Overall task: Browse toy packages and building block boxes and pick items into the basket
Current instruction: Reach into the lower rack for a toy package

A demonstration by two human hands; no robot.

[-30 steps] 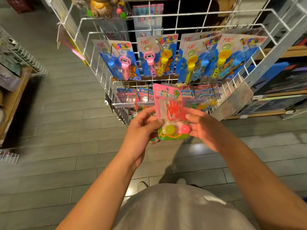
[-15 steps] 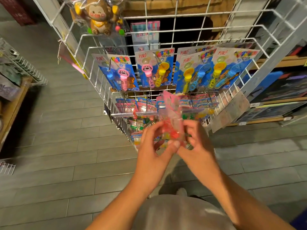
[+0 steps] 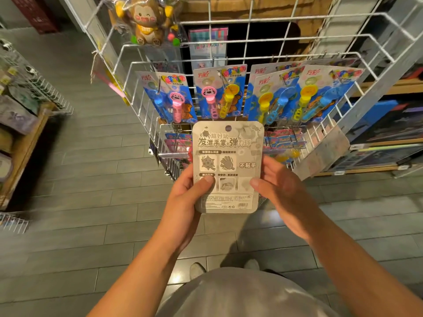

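Observation:
I hold a toy package [image 3: 227, 154] upright in front of me, its grey printed back facing me. My left hand [image 3: 185, 202] grips its lower left edge, thumb across the card and fingers behind it. My right hand [image 3: 278, 191] grips the right edge, thumb on the card near the bottom. Behind the package stands a white wire display rack [image 3: 229, 60] hung with blue bubble-wand toy packages [image 3: 219, 92]. No basket is in view.
A brown monkey toy [image 3: 146, 21] hangs at the rack's top left. More small packages [image 3: 283, 140] hang on the rack's lower hooks. Wooden shelves with goods stand at the left [image 3: 25, 143] and right [image 3: 384, 138]. Grey tile floor [image 3: 91, 202] lies below.
The package has been turned over in both hands: one second ago its pink front with the red hand toy faced me, now the grey back does. It sits higher and closer.

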